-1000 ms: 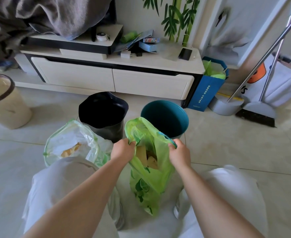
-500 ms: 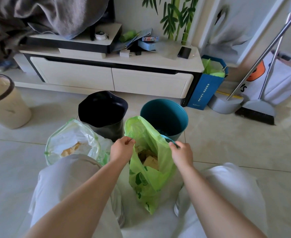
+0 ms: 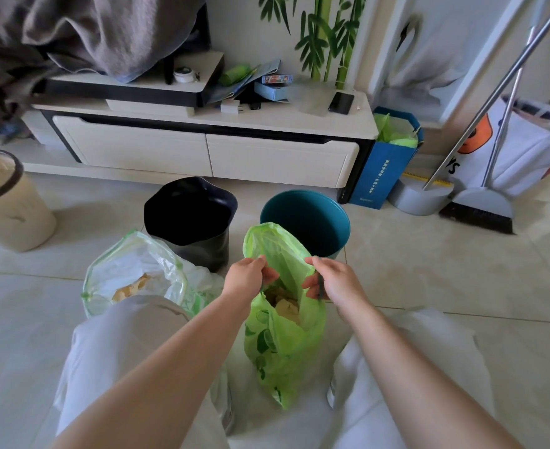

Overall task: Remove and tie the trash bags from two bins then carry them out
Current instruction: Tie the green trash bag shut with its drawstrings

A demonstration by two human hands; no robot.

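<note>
Holding the green bag [image 3: 283, 335] by its mouth, both hands work at the rim. Left hand [image 3: 246, 280] pinches the near-left edge of the plastic; grip closed on the film. Right hand [image 3: 335, 281] pinches the right edge, with what looks like a dark drawstring running under its fingers; grip closed on the bag rim as well. The bag hangs between the person's knees, its bottom resting on or just above the floor [image 3: 429, 270]; cannot tell which. Mouth open, brownish scraps visible inside.

Status of bins: the black bin [image 3: 191, 222] and the teal bin [image 3: 306, 218] stand side by side in front of the low cabinet [image 3: 202, 150], both showing bare interiors, no liner visible. Judged: both bags are already out.

Second bag: a pale translucent bag [image 3: 134, 273] sits on the floor to the left of the left knee, just in front of the black bin. Its mouth gapes open, contents showing. Not tied.

Progress, as judged from this view:
- removal of both bags: done
- tying green bag: in hand, no knot yet
- tying pale bag: not started
- carrying out: not started

Roughly a third complete. Next move probably needs the two pinched edges drawn together and crossed. Risk: thin film may tear if pulled hard.
</note>
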